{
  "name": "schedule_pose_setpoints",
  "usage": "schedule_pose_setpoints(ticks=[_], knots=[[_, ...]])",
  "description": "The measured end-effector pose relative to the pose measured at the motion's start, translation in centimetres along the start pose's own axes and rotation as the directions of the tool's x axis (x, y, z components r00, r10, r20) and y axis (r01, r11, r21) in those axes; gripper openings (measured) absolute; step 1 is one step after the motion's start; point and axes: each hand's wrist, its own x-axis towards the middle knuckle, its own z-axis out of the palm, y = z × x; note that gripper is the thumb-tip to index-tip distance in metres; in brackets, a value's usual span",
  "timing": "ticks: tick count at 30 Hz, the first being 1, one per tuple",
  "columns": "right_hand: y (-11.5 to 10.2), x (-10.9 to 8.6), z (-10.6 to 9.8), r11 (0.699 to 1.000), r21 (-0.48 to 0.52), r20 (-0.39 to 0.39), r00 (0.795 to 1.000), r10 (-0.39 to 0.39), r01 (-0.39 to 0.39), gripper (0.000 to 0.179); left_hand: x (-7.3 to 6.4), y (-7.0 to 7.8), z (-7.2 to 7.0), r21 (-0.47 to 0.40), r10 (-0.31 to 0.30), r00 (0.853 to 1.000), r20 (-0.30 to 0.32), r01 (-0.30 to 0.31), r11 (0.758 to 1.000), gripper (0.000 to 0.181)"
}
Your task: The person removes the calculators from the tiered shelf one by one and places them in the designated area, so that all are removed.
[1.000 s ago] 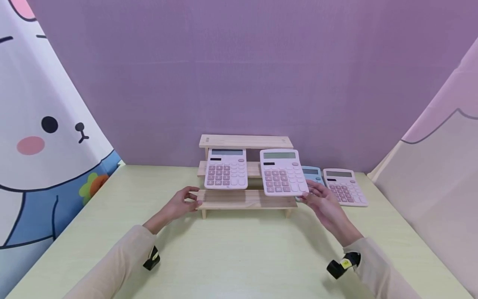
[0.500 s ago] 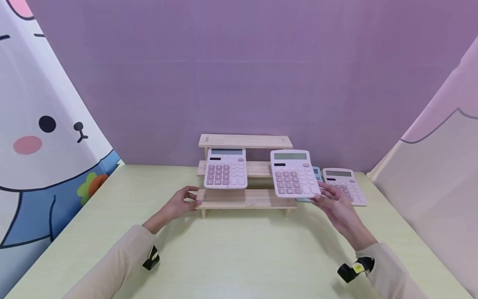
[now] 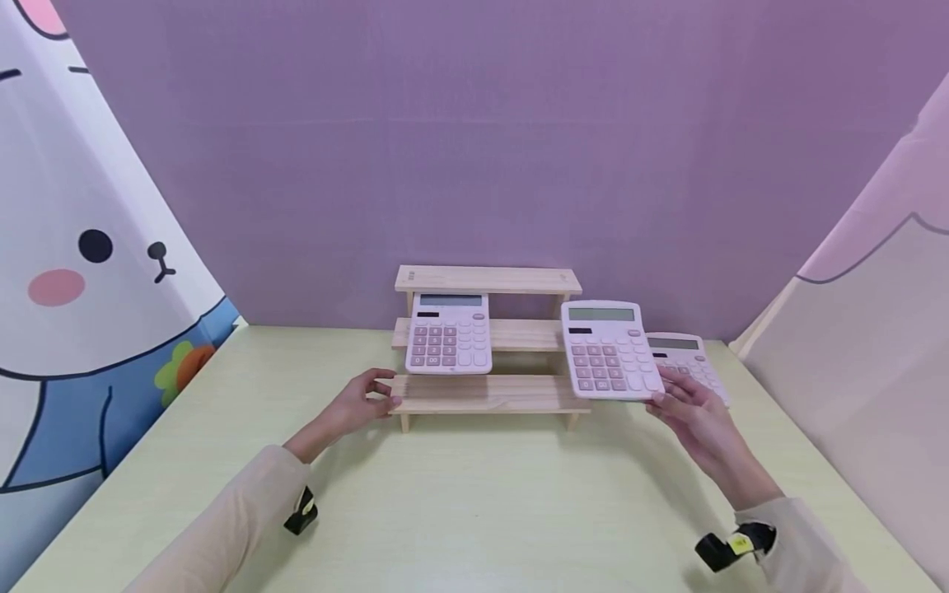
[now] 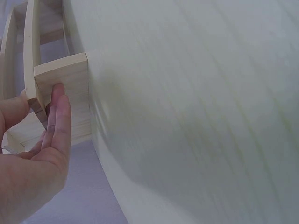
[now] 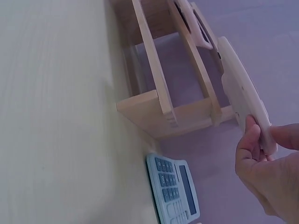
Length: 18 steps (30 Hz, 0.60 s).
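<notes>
My right hand (image 3: 700, 428) pinches a pale pink calculator (image 3: 610, 350) by its lower right corner, thumb on its face and fingers behind. The calculator is held in the air at the right end of a three-tier wooden display shelf (image 3: 485, 395). My left hand (image 3: 356, 412) grips the left end of the lowest board; in the left wrist view the thumb lies at the board's edge and the fingers reach underneath. Another pale pink calculator (image 3: 448, 336) leans on the left half of the shelf's middle tier.
A blue calculator (image 5: 173, 191) lies on the table beside the shelf's right end, hidden in the head view behind the held one. To its right lies one more pink calculator (image 3: 693, 358), partly covered. A purple cloth wall (image 3: 482, 148) stands behind the table.
My right hand has carried the pink calculator to the right and slightly down, away from the shelf and over the blue calculator. My left hand and the shelf have stayed put.
</notes>
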Motion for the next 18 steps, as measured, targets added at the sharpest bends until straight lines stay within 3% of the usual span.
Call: schedule_pose_setpoints(ticks=[18], knots=[[-0.9, -2.1, -2.1, 0.999, 0.046, 0.061, 0.998, -0.032, 0.029, 0.043, -0.1, 0.1, 0.0, 0.008, 0.001, 1.0, 0.0, -0.001, 1.0, 0.051]])
